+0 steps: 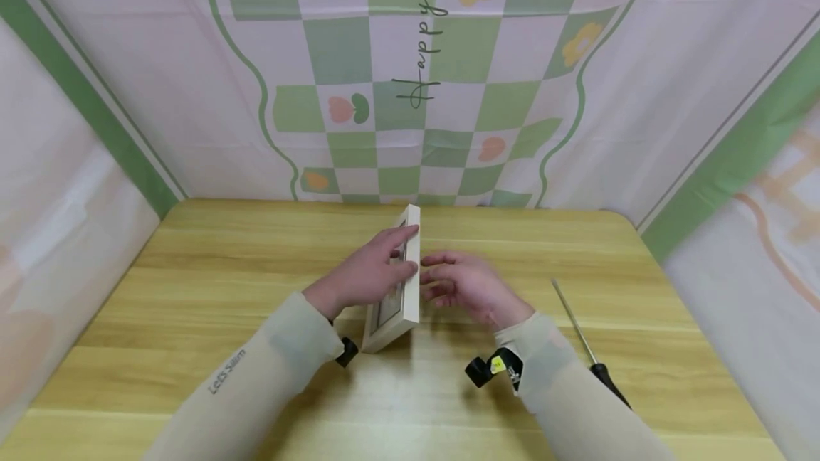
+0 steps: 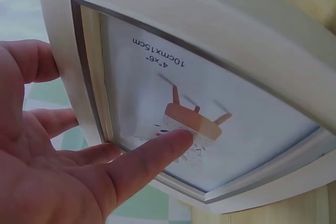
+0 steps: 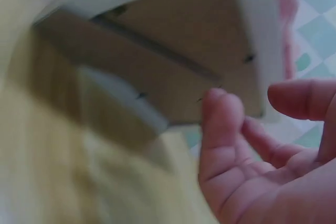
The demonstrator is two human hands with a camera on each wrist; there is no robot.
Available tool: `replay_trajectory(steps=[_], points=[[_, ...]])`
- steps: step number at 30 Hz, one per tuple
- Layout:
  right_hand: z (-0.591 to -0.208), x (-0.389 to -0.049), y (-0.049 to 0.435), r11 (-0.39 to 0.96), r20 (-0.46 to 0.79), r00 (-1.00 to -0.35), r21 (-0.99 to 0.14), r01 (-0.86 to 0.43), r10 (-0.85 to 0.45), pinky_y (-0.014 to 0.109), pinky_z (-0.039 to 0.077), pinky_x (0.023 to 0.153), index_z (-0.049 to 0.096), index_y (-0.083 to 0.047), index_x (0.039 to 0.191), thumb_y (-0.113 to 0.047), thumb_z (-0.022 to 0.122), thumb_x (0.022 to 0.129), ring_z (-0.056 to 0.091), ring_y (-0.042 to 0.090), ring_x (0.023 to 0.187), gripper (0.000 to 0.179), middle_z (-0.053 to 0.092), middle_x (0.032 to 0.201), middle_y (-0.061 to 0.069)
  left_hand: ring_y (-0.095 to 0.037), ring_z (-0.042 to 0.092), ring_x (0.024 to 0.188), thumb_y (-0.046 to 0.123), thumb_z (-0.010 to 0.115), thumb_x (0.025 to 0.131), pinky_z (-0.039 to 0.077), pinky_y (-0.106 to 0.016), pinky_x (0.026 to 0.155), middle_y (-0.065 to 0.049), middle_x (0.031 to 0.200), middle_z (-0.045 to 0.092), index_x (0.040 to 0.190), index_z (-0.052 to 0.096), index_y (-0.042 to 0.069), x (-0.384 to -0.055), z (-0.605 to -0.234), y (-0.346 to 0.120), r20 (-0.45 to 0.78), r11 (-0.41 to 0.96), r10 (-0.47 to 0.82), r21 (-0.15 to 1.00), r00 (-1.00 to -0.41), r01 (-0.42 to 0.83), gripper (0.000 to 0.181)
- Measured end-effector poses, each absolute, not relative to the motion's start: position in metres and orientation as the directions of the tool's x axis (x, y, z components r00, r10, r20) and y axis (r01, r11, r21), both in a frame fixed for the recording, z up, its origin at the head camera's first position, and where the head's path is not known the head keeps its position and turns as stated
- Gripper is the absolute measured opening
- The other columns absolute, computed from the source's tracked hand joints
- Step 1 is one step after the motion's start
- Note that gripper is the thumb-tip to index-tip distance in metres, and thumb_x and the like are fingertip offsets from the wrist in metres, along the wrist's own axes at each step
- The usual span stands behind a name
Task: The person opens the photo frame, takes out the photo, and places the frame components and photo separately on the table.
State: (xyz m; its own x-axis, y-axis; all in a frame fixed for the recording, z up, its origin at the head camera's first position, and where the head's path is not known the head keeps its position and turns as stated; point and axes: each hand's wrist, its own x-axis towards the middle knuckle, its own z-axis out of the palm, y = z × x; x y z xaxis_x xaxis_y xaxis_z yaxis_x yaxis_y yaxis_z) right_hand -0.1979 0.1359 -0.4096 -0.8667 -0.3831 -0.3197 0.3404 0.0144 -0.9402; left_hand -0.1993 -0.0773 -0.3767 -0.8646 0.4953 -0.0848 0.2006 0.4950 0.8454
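Observation:
A white picture frame stands tilted on its edge at the middle of the table, its front turned toward my left hand. That hand holds it at the upper edge and side, and one finger lies across the printed insert. The insert shows a vase-like drawing and the text 4"x6". My right hand is close to the back of the frame with fingers loosely bent and nothing in them. In the right wrist view the brown backing board shows small dark tabs round its edge; whether the fingertips touch it I cannot tell.
A screwdriver with a black handle lies on the wooden table, right of my right hand, its shaft pointing away. Patterned cloth hangs behind the table and along both sides.

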Motion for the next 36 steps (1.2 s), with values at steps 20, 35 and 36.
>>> replay_trajectory(steps=[20, 35, 36], points=[[-0.43, -0.168, 0.095, 0.578, -0.206, -0.801, -0.791, -0.203, -0.562, 0.04, 0.047, 0.092, 0.056, -0.01, 0.137, -0.022, 0.081, 0.082, 0.062, 0.017, 0.102, 0.061, 0.068, 0.111, -0.002, -0.022, 0.04, 0.135, 0.026, 0.048, 0.102, 0.044, -0.046, 0.098, -0.001, 0.159, 0.027, 0.16, 0.022, 0.028, -0.198, -0.377, -0.088, -0.075, 0.411, 0.435, 0.903, -0.897, 0.123, 0.063], [-0.421, -0.146, 0.074, 0.645, -0.02, -0.824, -0.633, -0.428, -0.566, 0.039, 0.044, 0.101, -0.004, -0.01, 0.16, -0.029, 0.072, 0.093, 0.055, 0.019, 0.12, 0.102, 0.05, 0.143, 0.016, -0.025, 0.045, 0.129, 0.02, 0.044, 0.1, 0.043, -0.044, 0.1, -0.01, 0.154, 0.034, 0.159, 0.025, 0.018, -0.198, -0.374, -0.092, -0.037, 0.375, 0.364, 0.92, -0.931, 0.11, 0.061], [-0.42, -0.145, 0.073, 0.653, -0.01, -0.821, -0.612, -0.447, -0.571, 0.039, 0.045, 0.1, -0.003, -0.009, 0.16, -0.029, 0.071, 0.094, 0.056, 0.018, 0.118, 0.101, 0.052, 0.14, 0.016, -0.026, 0.05, 0.123, 0.02, 0.046, 0.1, 0.048, -0.044, 0.094, -0.011, 0.15, 0.039, 0.157, 0.028, 0.017, -0.198, -0.372, -0.093, -0.038, 0.382, 0.344, 0.918, -0.938, 0.103, 0.06]])
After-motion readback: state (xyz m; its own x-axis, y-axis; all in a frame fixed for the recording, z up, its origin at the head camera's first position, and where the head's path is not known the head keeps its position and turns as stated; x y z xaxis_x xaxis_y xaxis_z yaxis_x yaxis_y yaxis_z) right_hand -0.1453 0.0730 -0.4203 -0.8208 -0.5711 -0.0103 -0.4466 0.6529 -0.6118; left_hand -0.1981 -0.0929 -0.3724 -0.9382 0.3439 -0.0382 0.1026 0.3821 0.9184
